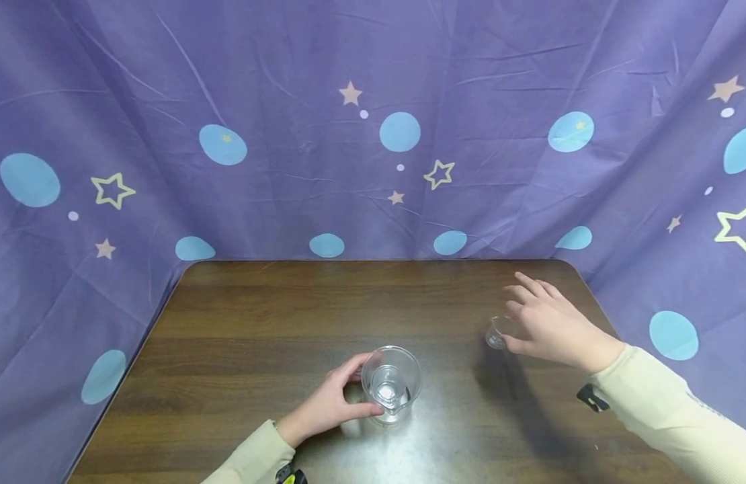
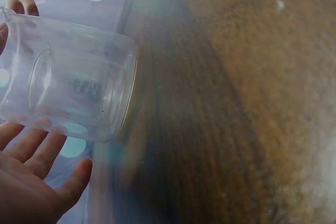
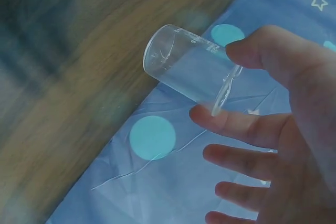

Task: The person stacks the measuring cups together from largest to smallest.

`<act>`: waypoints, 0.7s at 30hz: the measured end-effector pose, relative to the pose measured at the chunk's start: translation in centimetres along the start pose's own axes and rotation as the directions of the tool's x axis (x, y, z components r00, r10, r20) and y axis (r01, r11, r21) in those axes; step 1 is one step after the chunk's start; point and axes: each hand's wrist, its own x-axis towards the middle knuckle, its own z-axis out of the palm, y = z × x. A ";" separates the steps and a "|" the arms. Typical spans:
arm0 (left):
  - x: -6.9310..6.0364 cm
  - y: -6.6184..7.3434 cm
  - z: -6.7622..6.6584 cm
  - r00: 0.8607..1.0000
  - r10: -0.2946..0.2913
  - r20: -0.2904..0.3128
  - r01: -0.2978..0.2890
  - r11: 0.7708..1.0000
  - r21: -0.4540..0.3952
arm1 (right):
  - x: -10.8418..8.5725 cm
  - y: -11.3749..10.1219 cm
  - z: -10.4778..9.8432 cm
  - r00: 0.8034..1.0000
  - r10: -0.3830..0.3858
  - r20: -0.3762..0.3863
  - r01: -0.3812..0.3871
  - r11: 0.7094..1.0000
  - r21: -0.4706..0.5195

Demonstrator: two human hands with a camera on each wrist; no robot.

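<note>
Toward the front middle of the table stands a large clear glass beaker [image 1: 411,368], with a smaller beaker [image 2: 63,85] nested inside it. Its side is held by my left hand [image 1: 330,402], the thumb at the front and the fingers round the far side. Farther right, my right hand [image 1: 548,327] pinches a tiny clear beaker [image 3: 184,64] at its rim between thumb and index finger. The other fingers of that hand [image 3: 310,140] spread out loosely. Whether the tiny beaker touches the tabletop is hard to tell.
The brown wooden table [image 1: 276,316] has rounded back corners. A purple curtain [image 1: 288,134] with blue dots and stars encloses its back and both sides. The right arm's shadow falls on the tabletop.
</note>
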 end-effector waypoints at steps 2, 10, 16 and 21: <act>0.0 0.0 0.0 1.000 0.005 0.000 -0.005 1.000 -0.001 | 0.1 -0.2 -0.3 1.000 -0.005 0.003 0.005 1.000 -0.001; 0.0 0.0 -0.1 1.000 -0.001 0.002 0.002 1.000 -0.010 | 0.5 -0.9 -0.8 0.999 -0.037 0.007 0.037 0.999 0.007; 0.0 -0.1 -0.1 1.000 0.013 0.003 -0.013 1.000 0.002 | 0.8 -1.4 -1.1 0.997 -0.071 0.008 0.070 0.997 0.042; 0.1 0.0 -0.1 1.000 0.014 0.007 -0.014 1.000 0.002 | 1.2 -2.0 -1.4 0.995 -0.100 0.007 0.100 0.993 0.059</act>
